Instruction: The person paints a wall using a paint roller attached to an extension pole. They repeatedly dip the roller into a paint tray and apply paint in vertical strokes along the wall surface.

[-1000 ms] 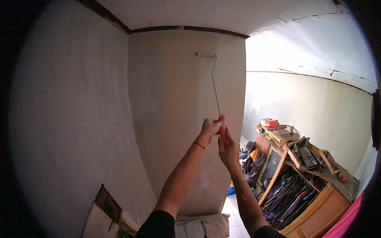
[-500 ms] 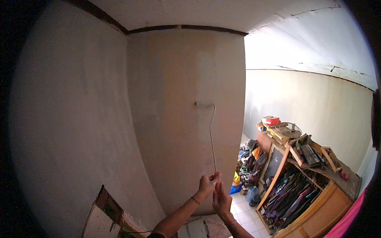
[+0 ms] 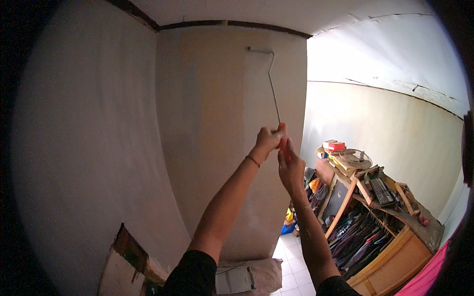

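In the head view, both hands were raised in front of a beige wall (image 3: 217,123). The left hand (image 3: 266,139) was wrapped tight around the upper part of a paint roller's handle (image 3: 283,143), fingers (image 3: 262,134) fully curled about it. The right hand (image 3: 290,165) sat just below, touching the same red grip; its fingers looked closed round the lower end, though the palm hid most of the hold. From the grip a thin metal rod (image 3: 273,89) ran up and bent over to the roller sleeve (image 3: 260,50), which lay flat against the wall close under the dark ceiling trim (image 3: 232,23).

The step in hand appeared to be a rolling stroke with the sleeve near the top of its travel, on a band of wall that read slightly paler than the surface to its left. The next move would seem to call for a steady, even pull downward with both hands, keeping the sleeve pressed flat so it neither skipped nor touched the trim.

Counted: one roller, two hands on it, one bracelet (image 3: 253,161) on the left wrist. Well apart, down to the right, stood one cluttered wooden shelf unit (image 3: 390,256), with a red box (image 3: 335,146) on top, over a white tiled floor (image 3: 291,269).
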`<action>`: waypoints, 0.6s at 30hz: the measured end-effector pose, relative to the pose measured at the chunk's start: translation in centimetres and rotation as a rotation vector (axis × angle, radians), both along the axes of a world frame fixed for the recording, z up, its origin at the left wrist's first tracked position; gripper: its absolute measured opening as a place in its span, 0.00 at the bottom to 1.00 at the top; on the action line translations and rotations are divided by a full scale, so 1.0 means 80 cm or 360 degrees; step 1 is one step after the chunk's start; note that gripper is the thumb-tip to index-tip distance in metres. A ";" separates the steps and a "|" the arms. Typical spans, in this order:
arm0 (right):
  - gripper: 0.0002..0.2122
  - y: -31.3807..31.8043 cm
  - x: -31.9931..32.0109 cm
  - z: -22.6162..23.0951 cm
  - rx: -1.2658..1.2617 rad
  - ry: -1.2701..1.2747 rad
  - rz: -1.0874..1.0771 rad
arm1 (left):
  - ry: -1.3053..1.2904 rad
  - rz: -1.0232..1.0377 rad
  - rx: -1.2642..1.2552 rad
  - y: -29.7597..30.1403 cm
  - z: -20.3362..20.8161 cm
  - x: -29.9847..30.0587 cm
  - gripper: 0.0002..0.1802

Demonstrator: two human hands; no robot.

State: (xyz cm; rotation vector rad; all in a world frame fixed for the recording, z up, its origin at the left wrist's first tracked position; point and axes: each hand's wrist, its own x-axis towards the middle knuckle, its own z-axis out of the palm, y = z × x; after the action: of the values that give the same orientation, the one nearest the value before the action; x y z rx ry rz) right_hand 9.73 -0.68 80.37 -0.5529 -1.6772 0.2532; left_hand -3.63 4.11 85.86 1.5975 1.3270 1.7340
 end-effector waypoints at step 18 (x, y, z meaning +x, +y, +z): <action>0.22 -0.030 0.030 -0.119 -0.0311 -0.0125 -0.0083 | -0.0052 -0.0123 -0.0144 0.004 -0.160 0.014 0.29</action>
State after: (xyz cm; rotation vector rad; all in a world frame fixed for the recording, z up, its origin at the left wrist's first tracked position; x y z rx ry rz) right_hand 12.17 -3.11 70.88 -0.7600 -1.7216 0.3640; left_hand -2.49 4.43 73.08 1.5437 1.2917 1.6243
